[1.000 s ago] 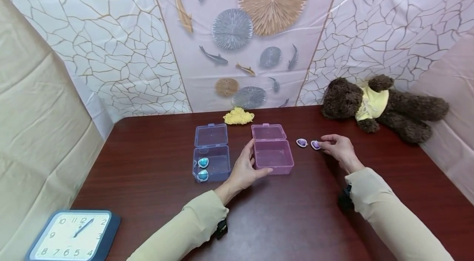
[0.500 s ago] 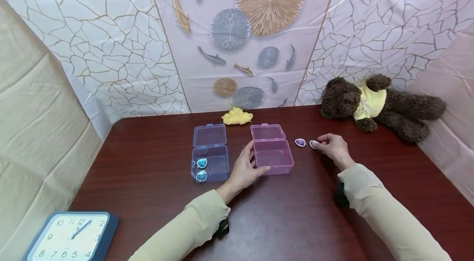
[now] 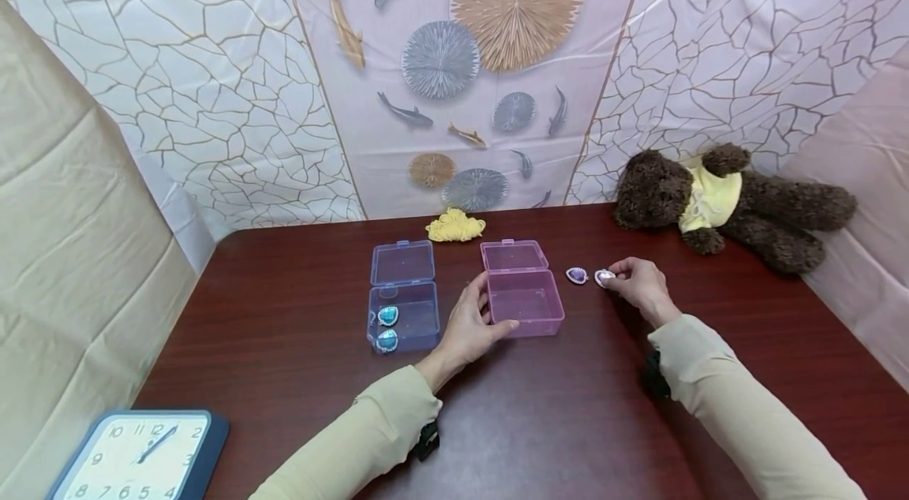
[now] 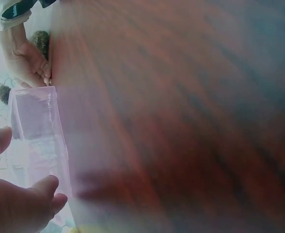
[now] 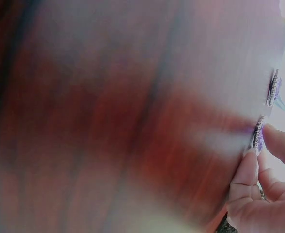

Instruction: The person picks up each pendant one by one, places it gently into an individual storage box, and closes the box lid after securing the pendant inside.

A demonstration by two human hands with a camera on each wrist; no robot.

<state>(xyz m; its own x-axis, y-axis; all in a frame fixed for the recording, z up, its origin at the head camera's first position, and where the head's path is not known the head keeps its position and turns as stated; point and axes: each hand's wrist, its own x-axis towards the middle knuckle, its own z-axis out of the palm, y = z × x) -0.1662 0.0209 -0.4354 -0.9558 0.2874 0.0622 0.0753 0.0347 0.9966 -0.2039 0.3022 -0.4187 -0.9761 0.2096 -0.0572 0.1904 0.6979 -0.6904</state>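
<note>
An open pink plastic box (image 3: 525, 325), its lid folded back, stands mid-table with nothing inside. My left hand (image 3: 465, 326) holds it by the near left corner, thumb along the front and fingers at the left side. Two drop-shaped purple gem pendants with sparkling white rims lie to its right. The nearer-left pendant (image 3: 577, 275) is untouched. My right hand (image 3: 642, 289) pinches the other pendant (image 3: 604, 277) between thumb and fingertips; the right wrist view shows this pendant (image 5: 258, 136) tipped on the dark tabletop.
Left of the pink box, an open blue box (image 3: 419, 338) holds two turquoise gem pendants (image 3: 387, 316). Yellow yarn (image 3: 455, 225) lies behind the boxes. A brown teddy bear (image 3: 717, 196) lies back right; a blue-framed clock (image 3: 138, 453) is at front left.
My right fingers have closed in on the right-hand purple pendant, which now shows paler and tilted. The left hand keeps its place on the pink box.
</note>
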